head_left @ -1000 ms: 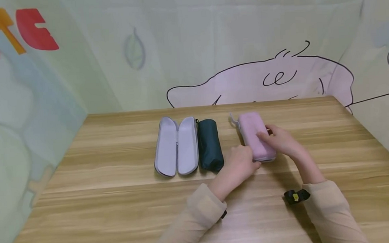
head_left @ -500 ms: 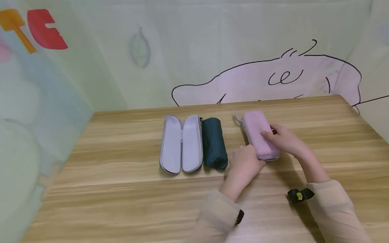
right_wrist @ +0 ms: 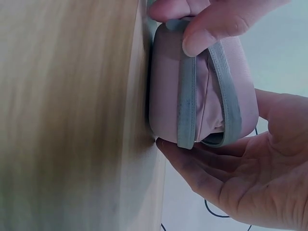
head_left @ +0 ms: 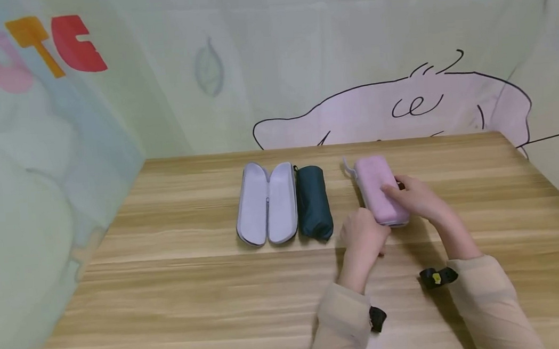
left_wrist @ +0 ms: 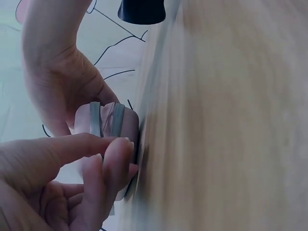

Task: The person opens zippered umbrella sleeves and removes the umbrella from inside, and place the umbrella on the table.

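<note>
A pink zip case (head_left: 381, 189) lies on the wooden table, a grey loop at its far left corner. At its near end, the grey zipper tapes (right_wrist: 187, 101) stand apart, with pink lining showing between them. My right hand (head_left: 417, 198) holds the case from the right, thumb on top and fingers along the side. At the near left corner my left hand (head_left: 365, 233) pinches the zipper between thumb and finger; the pull itself is hidden by the fingers. Left of it lie a dark green rolled pouch (head_left: 314, 202) and an open case with pale lavender lining (head_left: 267, 204).
The wooden table (head_left: 195, 297) runs back to a wall cloth (head_left: 272, 63) printed with cartoon shapes. Black wrist straps (head_left: 438, 278) show at both beige sleeves (head_left: 480, 285).
The head view has turned slightly, so everything sits farther right. My left forearm has swung to the right, its hand staying at the case's near left corner. The right hand keeps its hold.
</note>
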Action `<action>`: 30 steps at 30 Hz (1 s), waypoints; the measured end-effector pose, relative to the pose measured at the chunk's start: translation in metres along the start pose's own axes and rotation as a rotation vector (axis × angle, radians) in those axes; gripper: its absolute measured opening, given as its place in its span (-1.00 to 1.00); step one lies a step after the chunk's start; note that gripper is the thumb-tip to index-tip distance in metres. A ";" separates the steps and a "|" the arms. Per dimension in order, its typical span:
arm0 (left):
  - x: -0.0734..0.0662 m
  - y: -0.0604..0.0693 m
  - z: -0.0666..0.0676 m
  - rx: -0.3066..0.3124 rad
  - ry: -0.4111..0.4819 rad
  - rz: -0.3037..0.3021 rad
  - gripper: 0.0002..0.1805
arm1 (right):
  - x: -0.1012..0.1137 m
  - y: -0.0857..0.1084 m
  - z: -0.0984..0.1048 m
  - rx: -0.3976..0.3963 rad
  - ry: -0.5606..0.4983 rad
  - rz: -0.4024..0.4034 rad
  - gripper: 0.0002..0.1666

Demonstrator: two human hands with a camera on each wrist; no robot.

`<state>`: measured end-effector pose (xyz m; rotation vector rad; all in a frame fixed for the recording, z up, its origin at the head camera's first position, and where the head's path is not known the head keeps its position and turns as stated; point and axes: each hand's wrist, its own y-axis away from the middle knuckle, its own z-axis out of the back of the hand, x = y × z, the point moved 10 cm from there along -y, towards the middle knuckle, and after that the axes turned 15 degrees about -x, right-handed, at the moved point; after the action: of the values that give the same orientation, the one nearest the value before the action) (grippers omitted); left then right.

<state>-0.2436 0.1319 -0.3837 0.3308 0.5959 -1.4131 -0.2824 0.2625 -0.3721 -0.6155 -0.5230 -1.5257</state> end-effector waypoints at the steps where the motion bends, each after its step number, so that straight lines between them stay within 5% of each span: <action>1: 0.001 0.000 0.000 0.002 0.010 0.009 -0.79 | 0.001 0.000 0.000 -0.004 0.004 0.004 -0.18; 9: 0.004 0.001 -0.003 0.023 0.068 0.040 -0.80 | 0.003 -0.002 0.000 -0.021 0.020 0.015 -0.21; 15: 0.002 0.006 -0.003 -0.028 0.094 0.054 -0.83 | 0.002 -0.001 -0.001 -0.023 0.025 0.010 -0.22; 20: -0.003 0.006 0.002 -0.099 0.008 0.003 -0.76 | 0.004 0.000 0.001 -0.020 0.040 0.016 -0.23; 26: -0.006 0.005 -0.001 -0.090 -0.124 -0.014 -0.77 | 0.001 -0.001 0.000 -0.018 0.050 0.006 -0.22; 30: -0.005 0.004 -0.001 -0.090 -0.135 -0.013 -0.80 | -0.001 -0.002 0.001 -0.036 0.039 0.014 -0.21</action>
<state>-0.2400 0.1376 -0.3820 0.1583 0.5501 -1.4045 -0.2846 0.2643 -0.3718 -0.6144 -0.4610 -1.5340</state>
